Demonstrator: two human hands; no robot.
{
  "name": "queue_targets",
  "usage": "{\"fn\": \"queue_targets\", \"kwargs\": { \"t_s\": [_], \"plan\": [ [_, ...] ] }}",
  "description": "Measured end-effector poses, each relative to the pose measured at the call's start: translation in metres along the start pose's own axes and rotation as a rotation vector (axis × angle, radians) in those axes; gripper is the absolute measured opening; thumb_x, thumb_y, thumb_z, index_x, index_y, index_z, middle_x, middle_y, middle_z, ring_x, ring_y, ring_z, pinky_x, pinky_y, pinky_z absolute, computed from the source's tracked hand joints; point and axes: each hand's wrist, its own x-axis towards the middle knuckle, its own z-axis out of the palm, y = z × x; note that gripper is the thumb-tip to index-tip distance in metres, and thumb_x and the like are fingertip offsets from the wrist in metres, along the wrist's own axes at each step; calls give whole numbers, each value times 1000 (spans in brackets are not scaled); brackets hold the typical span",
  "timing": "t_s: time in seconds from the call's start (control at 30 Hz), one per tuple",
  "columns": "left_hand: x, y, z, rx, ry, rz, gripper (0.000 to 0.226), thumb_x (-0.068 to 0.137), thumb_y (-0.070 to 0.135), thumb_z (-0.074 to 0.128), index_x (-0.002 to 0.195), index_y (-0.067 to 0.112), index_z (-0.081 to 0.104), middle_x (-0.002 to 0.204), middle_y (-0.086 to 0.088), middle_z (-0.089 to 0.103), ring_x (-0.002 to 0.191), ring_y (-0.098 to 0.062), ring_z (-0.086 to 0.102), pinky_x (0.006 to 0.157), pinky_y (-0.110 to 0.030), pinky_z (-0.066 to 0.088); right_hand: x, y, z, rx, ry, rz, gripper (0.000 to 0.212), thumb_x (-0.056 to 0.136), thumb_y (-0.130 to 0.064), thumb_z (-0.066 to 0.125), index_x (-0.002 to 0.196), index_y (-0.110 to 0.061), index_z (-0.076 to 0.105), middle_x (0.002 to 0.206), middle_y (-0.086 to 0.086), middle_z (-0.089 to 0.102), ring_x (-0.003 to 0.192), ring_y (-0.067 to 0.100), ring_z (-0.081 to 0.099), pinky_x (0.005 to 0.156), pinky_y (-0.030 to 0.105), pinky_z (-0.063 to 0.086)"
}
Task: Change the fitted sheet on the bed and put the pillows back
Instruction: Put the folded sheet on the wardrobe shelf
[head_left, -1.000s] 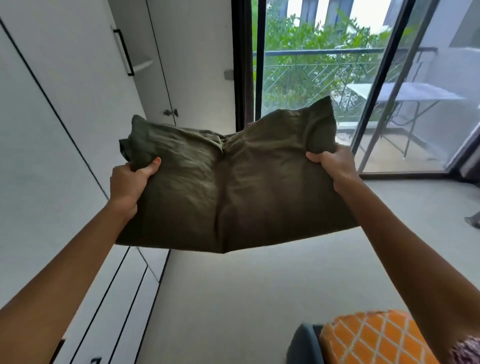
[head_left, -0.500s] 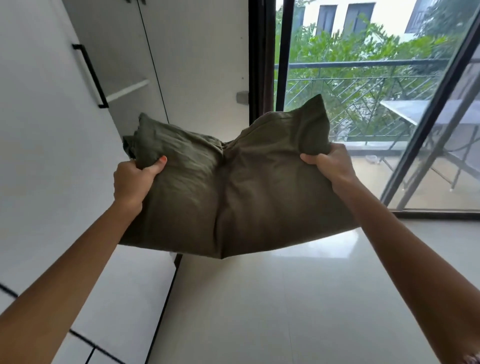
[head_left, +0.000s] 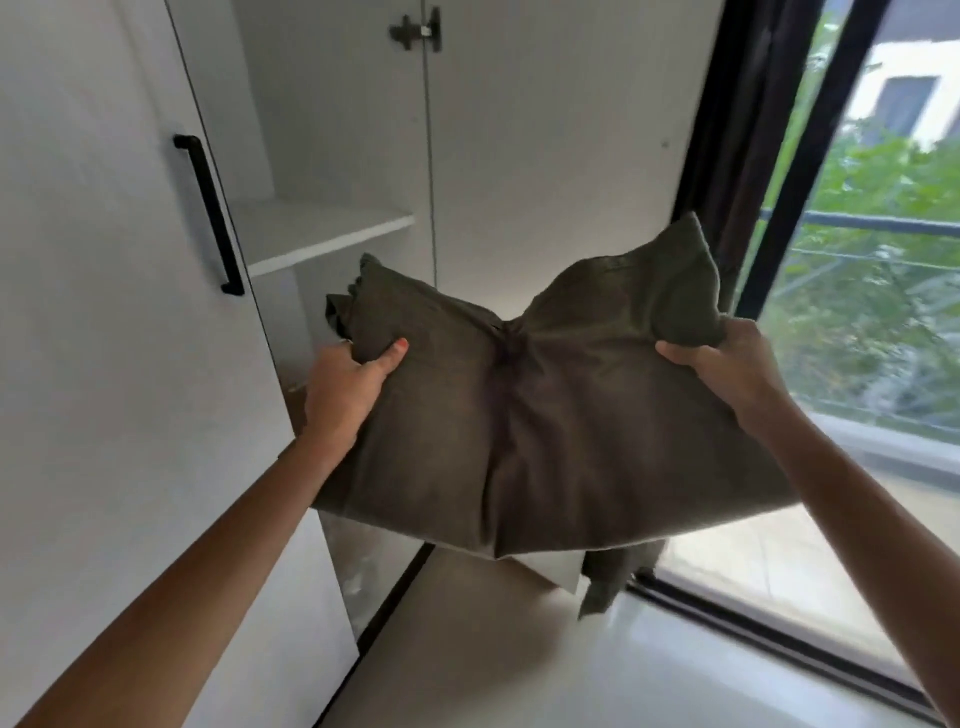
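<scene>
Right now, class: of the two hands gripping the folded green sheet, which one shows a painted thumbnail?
The left hand. Its thumb, lying on top of the folded green sheet, has an orange-red nail; the right hand shows no nail.

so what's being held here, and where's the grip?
A folded olive-green fabric bundle, held with both hands: left hand grips its upper left edge, right hand its upper right edge.

Bare forearms, no sleeves; left thumbnail (head_left: 401, 343) painted red-orange.
</scene>
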Motion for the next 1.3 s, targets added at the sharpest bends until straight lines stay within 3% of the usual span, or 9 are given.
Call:
{"fn": "queue_targets", "kwargs": {
  "t_s": [0.13, 0.23, 0.37, 0.53, 0.67, 0.83, 0.93, 1.1, 1.3],
  "plan": [
    [52, 14, 34, 84, 151, 29, 52, 81, 52, 68, 102, 5, 66, 105, -10, 68, 98, -29, 64, 83, -35, 51, 91, -25, 46, -44, -64, -101, 44, 64, -47, 78, 92, -13, 66, 92, 6, 70, 90, 30, 65, 81, 48, 54],
    [103, 27, 43, 146, 293, 80, 50, 82, 56, 65, 93, 7, 67, 97, -9, 69, 92, -29, 65, 83, -40, 53, 151, -54, 93, -39, -107, -219, 32, 73, -40, 77, 90, -15, 66, 92, 10, 69, 89, 32, 64, 79, 46, 53],
    [178, 46, 32, 268, 499, 137, 48, 83, 58, 61, 88, 11, 63, 96, -10, 67, 94, -32, 63, 81, -42, 50, 225, -96, 159, 111, -148, -322, 40, 71, -37, 78, 102, -12, 68, 98, 10, 70, 92, 31, 65, 84, 46, 53],
    [279, 79, 10, 364, 638, 185, 49, 83, 59, 60, 93, 11, 64, 99, -11, 67, 95, -33, 63, 77, -40, 49, 306, -169, 241, 248, -202, -406, 42, 71, -37, 77, 106, -16, 68, 104, 7, 71, 95, 28, 66, 88, 48, 52],
    [343, 99, -4, 441, 738, 178, 43, 87, 53, 60, 96, 10, 62, 105, -10, 65, 100, -32, 61, 71, -32, 36, 358, -231, 300, 288, -237, -500, 40, 72, -35, 75, 105, -13, 68, 102, 8, 70, 94, 28, 66, 86, 47, 53],
    [407, 93, -37, 487, 884, 140, 43, 88, 53, 59, 100, 12, 62, 111, -8, 65, 105, -32, 60, 90, -43, 43, 406, -297, 375, 314, -320, -610, 38, 76, -32, 75, 107, -11, 66, 105, 10, 69, 97, 29, 64, 89, 47, 52],
    [434, 83, -65, 505, 959, 57, 44, 88, 52, 60, 108, 13, 60, 118, -8, 62, 111, -31, 58, 96, -42, 40, 426, -328, 422, 351, -454, -633, 43, 75, -29, 77, 110, -8, 64, 107, 11, 67, 96, 30, 63, 90, 47, 52],
    [459, 56, -120, 506, 1083, -279, 69, 86, 49, 63, 139, 10, 42, 144, -13, 44, 130, -33, 43, 107, -44, 32, 449, -353, 513, 434, -759, -534, 45, 73, -16, 79, 113, -3, 63, 106, 11, 65, 94, 27, 62, 80, 34, 51],
    [468, -5, -154, 634, 1135, -635, 63, 89, 32, 65, 140, 6, 39, 143, -19, 42, 130, -39, 41, 106, -49, 33, 476, -354, 616, 108, -863, -500, 58, 77, -20, 76, 124, 6, 52, 124, 23, 57, 110, 37, 56, 83, 37, 44]
  ]
}}
